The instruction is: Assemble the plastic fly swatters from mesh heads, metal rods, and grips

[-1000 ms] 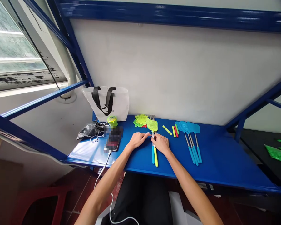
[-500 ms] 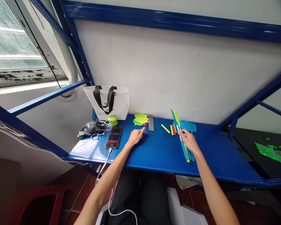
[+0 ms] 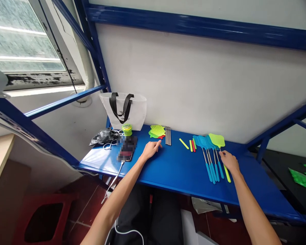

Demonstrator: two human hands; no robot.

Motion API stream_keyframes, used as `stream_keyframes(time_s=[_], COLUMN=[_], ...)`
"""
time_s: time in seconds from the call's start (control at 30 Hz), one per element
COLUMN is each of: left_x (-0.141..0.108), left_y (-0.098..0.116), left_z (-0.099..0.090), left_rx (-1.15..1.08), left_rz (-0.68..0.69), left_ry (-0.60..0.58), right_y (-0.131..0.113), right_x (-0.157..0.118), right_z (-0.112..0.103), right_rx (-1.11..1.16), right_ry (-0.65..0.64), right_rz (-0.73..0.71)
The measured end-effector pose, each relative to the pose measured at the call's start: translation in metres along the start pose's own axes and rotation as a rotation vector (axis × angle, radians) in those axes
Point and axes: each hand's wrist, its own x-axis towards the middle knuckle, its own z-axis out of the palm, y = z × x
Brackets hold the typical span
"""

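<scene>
My right hand [image 3: 229,161] grips the thin shaft of a yellow-green fly swatter [image 3: 216,140], whose handle points towards the front edge. Just left of it, several blue fly swatters [image 3: 205,142] lie side by side with their heads overlapping and handles towards me. My left hand [image 3: 152,149] rests on the table with nothing visible in it, its fingers loosely bent and one pointing forward. Beyond its fingertips lie loose yellow-green swatter heads [image 3: 157,129] with a red one [image 3: 161,137] partly underneath, and several metal rods [image 3: 168,136] in a row.
Short yellow, red and green handles [image 3: 193,145] lie mid-table on the blue surface [image 3: 168,170]. At the left are a white bag [image 3: 135,112], a green tub [image 3: 126,130], a phone [image 3: 129,149] on a cable, scissors [image 3: 107,146] and a black plastic bag [image 3: 102,136].
My right hand has moved right and brought the yellow-green swatter down beside the blue ones; a blue one held with it now lies in the row. My left hand has barely moved.
</scene>
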Motion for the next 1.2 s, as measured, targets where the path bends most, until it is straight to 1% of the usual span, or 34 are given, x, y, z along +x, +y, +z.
stream_keyframes(time_s=[0.1,0.2,0.3,0.37,0.4,0.47,0.5,0.57,0.67,0.7,0.77,0.8,0.83,0.9,0.97,1.03,1.13,1.2], left_x=[0.001,0.001,0.002,0.003,0.003,0.003,0.003,0.002,0.0,-0.001,-0.002,-0.003,-0.003,-0.002,0.001,0.007,0.024,0.036], left_y=[-0.001,-0.002,-0.003,-0.004,-0.004,-0.003,-0.003,-0.001,0.001,0.002,0.004,0.004,0.005,0.004,0.001,-0.004,-0.012,-0.018], left_z=[0.0,0.0,0.001,0.001,0.001,0.001,0.001,0.0,-0.001,-0.001,-0.001,-0.001,-0.001,0.001,0.004,0.008,0.013,0.014], left_rx=[-0.004,0.005,0.004,0.0,-0.001,0.0,0.002,0.01,0.023,0.026,0.046,0.07,0.104,0.197,0.291,0.365,0.448,0.485], left_rz=[0.0,-0.011,0.002,0.009,0.01,0.01,0.007,-0.001,-0.007,-0.007,-0.009,-0.007,0.0,0.031,0.069,0.078,0.075,0.081], left_ry=[0.007,0.002,-0.004,0.002,0.004,0.005,0.005,0.005,0.017,0.022,0.032,0.042,0.06,0.129,0.206,0.258,0.271,0.254], right_y=[0.002,-0.004,-0.018,-0.035,-0.046,-0.073,-0.09,-0.127,-0.183,-0.199,-0.223,-0.231,-0.235,-0.236,-0.228,-0.219,-0.213,-0.214], right_x=[0.0,-0.013,-0.033,-0.045,-0.05,-0.057,-0.059,-0.059,-0.057,-0.056,-0.057,-0.058,-0.059,-0.062,-0.062,-0.061,-0.058,-0.058], right_z=[-0.002,-0.005,-0.01,-0.014,-0.016,-0.018,-0.017,-0.013,0.001,0.006,0.018,0.023,0.029,0.038,0.044,0.048,0.053,0.055], right_rx=[-0.013,0.006,0.032,0.073,0.104,0.162,0.182,0.197,0.157,0.147,0.148,0.15,0.148,0.125,0.095,0.081,0.101,0.119], right_ry=[0.024,0.083,0.188,0.23,0.239,0.21,0.189,0.162,0.191,0.228,0.335,0.381,0.412,0.421,0.389,0.342,0.286,0.279], right_rz=[0.046,0.049,0.046,-0.004,-0.053,-0.197,-0.268,-0.351,-0.382,-0.372,-0.338,-0.326,-0.329,-0.366,-0.4,-0.392,-0.367,-0.377])
